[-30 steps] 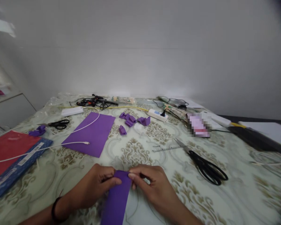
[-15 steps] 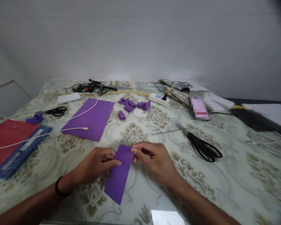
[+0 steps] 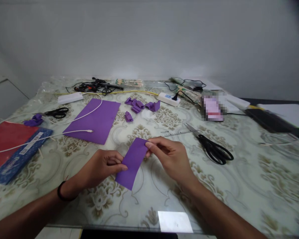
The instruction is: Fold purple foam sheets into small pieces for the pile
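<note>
A narrow purple strip of paper is held slanted over the table between my two hands. My left hand pinches its left edge, thumb on top and the other fingers partly hidden beneath. At the upper right corner my right hand grips the strip between thumb and fingers. Beyond the hands lies a larger purple sheet. Several small folded purple pieces sit near the middle of the table. To the right of my right hand rest large black-handled scissors, beside a clear ruler.
A red and blue packet lies at the left with a white cable across it. Small black scissors, a power strip, tangled black cables and a blurred-out phone are farther back. The table's front edge shows below.
My hands have raised the purple strip farther from me and slightly right, and its angle has shifted. My left hand now grips nearer its lower end. The view has tilted slightly.
</note>
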`<state>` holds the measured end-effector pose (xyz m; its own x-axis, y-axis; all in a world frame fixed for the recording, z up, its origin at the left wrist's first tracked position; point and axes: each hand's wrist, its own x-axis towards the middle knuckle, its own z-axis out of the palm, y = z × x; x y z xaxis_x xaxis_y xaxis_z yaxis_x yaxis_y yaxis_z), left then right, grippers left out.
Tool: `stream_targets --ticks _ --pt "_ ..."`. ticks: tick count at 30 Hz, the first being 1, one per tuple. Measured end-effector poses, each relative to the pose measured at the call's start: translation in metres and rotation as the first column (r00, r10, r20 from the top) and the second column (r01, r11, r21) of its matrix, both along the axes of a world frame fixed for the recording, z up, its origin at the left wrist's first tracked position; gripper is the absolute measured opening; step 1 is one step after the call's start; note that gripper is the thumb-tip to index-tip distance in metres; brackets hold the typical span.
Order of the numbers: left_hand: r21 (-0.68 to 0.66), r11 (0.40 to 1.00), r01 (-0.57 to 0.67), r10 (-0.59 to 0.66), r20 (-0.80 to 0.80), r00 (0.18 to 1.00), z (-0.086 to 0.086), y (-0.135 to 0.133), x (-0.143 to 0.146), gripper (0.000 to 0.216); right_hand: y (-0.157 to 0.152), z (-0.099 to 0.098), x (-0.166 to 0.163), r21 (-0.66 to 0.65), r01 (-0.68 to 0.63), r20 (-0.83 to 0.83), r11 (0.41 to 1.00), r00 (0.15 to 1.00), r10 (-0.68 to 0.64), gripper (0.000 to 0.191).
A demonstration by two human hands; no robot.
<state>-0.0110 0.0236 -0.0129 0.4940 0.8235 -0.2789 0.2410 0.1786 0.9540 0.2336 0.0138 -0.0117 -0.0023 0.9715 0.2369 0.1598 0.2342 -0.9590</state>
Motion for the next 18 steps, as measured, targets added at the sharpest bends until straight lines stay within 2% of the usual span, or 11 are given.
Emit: stream_targets --ticks 9,13,18 --pt "0.072 0.997 -0.025 0.03 -0.069 0.997 0.009 0.006 -0.004 0.017 0.012 0.002 0.012 0.019 0.109 -0.052 0.994 0.993 -0.107 0.016" --pt "0.065 0.998 0.0 0.004 -0.055 0.998 0.012 0.01 -0.01 0.022 0.016 -0.001 0.017 0.018 0.151 -0.046 0.988 0.988 -0.15 0.022" --pt "0.211 0.977 0.032 -0.002 -0.139 0.99 0.011 0.016 -0.014 0.023 0.017 -0.007 0.012 -0.033 0.099 -0.115 0.994 0.988 -0.103 0.025"
